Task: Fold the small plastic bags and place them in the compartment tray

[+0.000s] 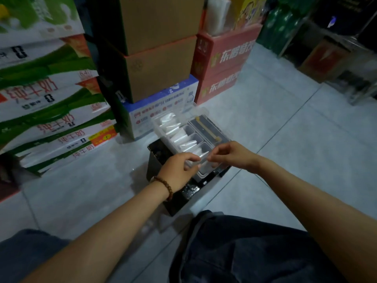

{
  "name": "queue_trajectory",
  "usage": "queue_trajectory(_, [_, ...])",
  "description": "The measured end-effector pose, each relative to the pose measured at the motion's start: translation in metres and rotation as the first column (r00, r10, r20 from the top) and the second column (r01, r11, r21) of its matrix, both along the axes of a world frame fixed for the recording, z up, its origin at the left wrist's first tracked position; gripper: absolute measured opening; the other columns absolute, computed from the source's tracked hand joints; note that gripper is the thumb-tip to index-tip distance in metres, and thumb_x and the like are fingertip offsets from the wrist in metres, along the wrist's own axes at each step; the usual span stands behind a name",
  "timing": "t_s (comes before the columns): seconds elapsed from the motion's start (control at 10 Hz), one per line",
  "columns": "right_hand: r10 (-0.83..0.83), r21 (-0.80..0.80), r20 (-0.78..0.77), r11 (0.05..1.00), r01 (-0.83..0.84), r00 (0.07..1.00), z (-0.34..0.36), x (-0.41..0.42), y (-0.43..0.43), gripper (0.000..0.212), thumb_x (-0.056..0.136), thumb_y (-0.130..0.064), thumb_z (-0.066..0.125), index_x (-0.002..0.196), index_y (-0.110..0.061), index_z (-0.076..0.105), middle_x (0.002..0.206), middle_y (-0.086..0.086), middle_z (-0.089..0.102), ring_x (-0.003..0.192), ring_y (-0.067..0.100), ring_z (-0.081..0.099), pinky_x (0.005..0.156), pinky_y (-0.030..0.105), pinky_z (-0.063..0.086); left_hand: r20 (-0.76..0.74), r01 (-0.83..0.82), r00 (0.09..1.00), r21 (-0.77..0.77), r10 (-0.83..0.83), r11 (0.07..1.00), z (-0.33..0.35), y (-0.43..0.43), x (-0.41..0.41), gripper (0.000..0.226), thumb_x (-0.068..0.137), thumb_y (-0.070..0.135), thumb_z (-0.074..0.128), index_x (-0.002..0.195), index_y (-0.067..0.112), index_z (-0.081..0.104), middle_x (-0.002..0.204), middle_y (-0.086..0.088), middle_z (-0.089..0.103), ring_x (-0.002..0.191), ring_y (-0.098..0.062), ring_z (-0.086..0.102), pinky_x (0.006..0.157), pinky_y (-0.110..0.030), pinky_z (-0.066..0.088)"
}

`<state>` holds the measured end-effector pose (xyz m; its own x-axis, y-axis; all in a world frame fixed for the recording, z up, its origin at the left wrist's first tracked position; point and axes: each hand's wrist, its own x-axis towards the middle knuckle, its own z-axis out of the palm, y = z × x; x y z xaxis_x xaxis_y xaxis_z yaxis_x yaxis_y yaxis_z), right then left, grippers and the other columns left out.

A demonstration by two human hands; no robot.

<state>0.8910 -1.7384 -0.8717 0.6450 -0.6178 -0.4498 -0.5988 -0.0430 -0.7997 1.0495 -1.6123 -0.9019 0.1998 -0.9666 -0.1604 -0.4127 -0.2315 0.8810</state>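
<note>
Clear plastic: one small plastic bag (201,158) is stretched between both hands, just above the near end of the compartment tray (196,175). The left hand (179,170) pinches its left end between thumb and fingers; the right hand (230,154) pinches the right end, fingers curled.

Judgement: it is pulled taut to flatten or crease it for a fold, and held over the tray so the drop is short. Fold state unclear (film transparent, frame blurred).

The tray rests on an open black box (157,158), probably to raise it within reach.

The left row of compartments holds folded bags (179,137), whitish bundles running far to near. The nearest cells appear unfilled, though the hands partly cover them. The right section carries a yellow strip (206,127); its contents are not readable.
</note>
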Motion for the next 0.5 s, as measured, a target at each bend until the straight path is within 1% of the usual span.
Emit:
queue_trajectory(0.1, [0.013, -0.044, 0.005, 0.999, -0.013, 1.000, -0.005, -0.001, -0.001, 0.009, 0.086, -0.005, 0.071, 0.093, -0.001, 0.071, 0.070, -0.008, 0.071, 0.066, 0.003, 0.066, 0.058, 0.015, 0.049, 0.028, 0.026, 0.999, 0.016, -0.027, 1.000, -0.003, 0.000, -0.001, 0.023, 0.091, 0.027, 0.062, 0.114, 0.025, 0.064, 0.093, 0.013, 0.057, 0.075, 0.001, 0.050, 0.058, -0.004, 0.041])
queue_trajectory(0.2, [-0.011, -0.081, 0.005, 0.997, 0.012, 1.000, -0.008, -0.001, -0.002, 0.008, 0.082, -0.002, 0.073, 0.089, -0.006, 0.072, 0.075, -0.003, 0.072, 0.069, 0.009, 0.066, 0.064, 0.017, 0.052, 0.029, 0.017, 0.999, 0.015, -0.018, 1.000, -0.004, 0.001, -0.002, 0.021, 0.090, 0.025, 0.063, 0.111, 0.027, 0.065, 0.087, 0.014, 0.053, 0.071, -0.001, 0.048, 0.058, -0.005, 0.041])
queue_trajectory(0.3, [0.004, -0.120, -0.003, 0.993, -0.004, 1.000, -0.009, 0.003, -0.001, 0.008, 0.081, -0.001, 0.074, 0.084, -0.008, 0.071, 0.075, -0.001, 0.070, 0.067, 0.008, 0.064, 0.064, 0.014, 0.051, 0.024, 0.025, 0.999, 0.006, -0.025, 1.000, -0.007, 0.001, 0.000, 0.019, 0.090, 0.024, 0.063, 0.108, 0.030, 0.065, 0.089, 0.013, 0.055, 0.070, -0.001, 0.048, 0.061, -0.005, 0.043])
queue_trajectory(0.4, [0.046, -0.150, -0.016, 0.988, -0.048, 0.999, -0.012, 0.007, 0.002, 0.016, 0.081, 0.001, 0.074, 0.077, -0.014, 0.069, 0.072, -0.006, 0.069, 0.063, 0.000, 0.063, 0.062, 0.013, 0.050, -0.002, 0.033, 0.999, 0.014, -0.033, 0.999, -0.008, 0.003, 0.002, 0.018, 0.090, 0.025, 0.063, 0.104, 0.036, 0.062, 0.094, 0.004, 0.062, 0.074, -0.004, 0.051, 0.068, -0.017, 0.050])
queue_trajectory(0.5, [0.043, -0.172, -0.064, 0.984, -0.053, 0.997, -0.009, 0.011, 0.000, 0.019, 0.081, 0.000, 0.074, 0.075, -0.018, 0.068, 0.074, -0.004, 0.068, 0.064, 0.003, 0.063, 0.064, 0.013, 0.051, -0.034, 0.007, 0.999, 0.006, -0.006, 1.000, -0.006, 0.003, 0.004, 0.020, 0.091, 0.024, 0.062, 0.109, 0.030, 0.063, 0.098, 0.009, 0.062, 0.079, -0.002, 0.053, 0.067, -0.014, 0.047])
